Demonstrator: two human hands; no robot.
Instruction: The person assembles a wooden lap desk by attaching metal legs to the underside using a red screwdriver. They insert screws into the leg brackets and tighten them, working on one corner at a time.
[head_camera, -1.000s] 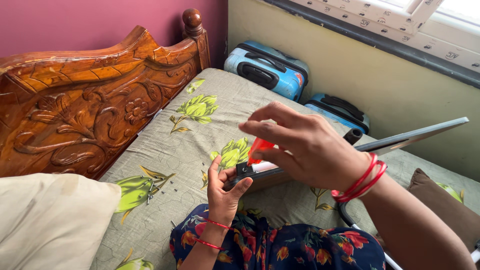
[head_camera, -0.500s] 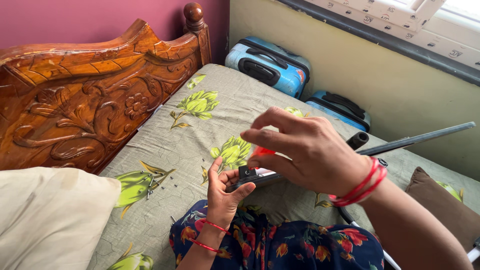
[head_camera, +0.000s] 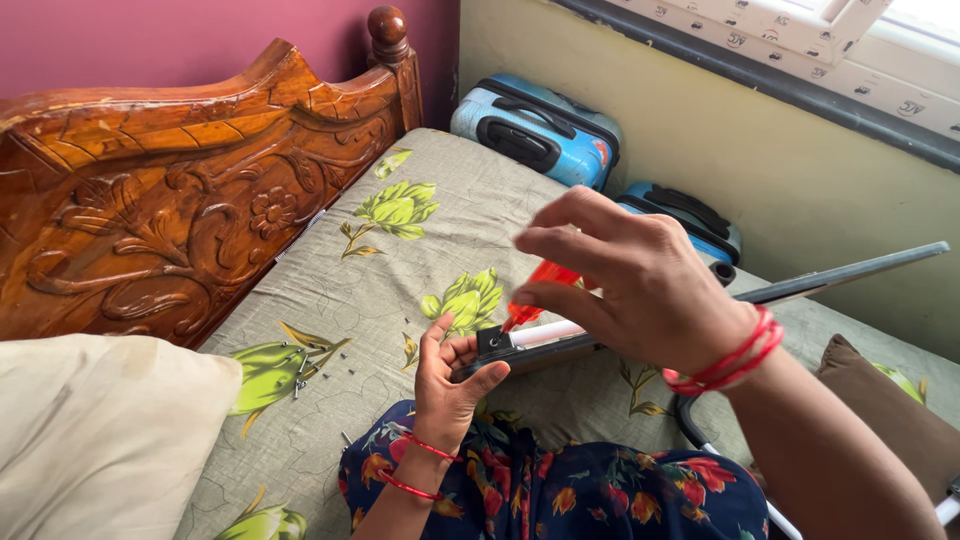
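I sit on the bed (head_camera: 420, 270) by the carved headboard (head_camera: 180, 200), with the long grey bar (head_camera: 800, 285) reaching across my lap toward the wall and its black end bracket (head_camera: 492, 343) cupped in my left hand (head_camera: 450, 385), fingers curled loosely about it. My right hand (head_camera: 640, 290) pinches the red-handled screwdriver (head_camera: 535, 295) tight, its tip down at the bracket. If my left grip slackens, I judge the tip may skid off, and the small loose screws (head_camera: 310, 372) on the sheet could roll away.
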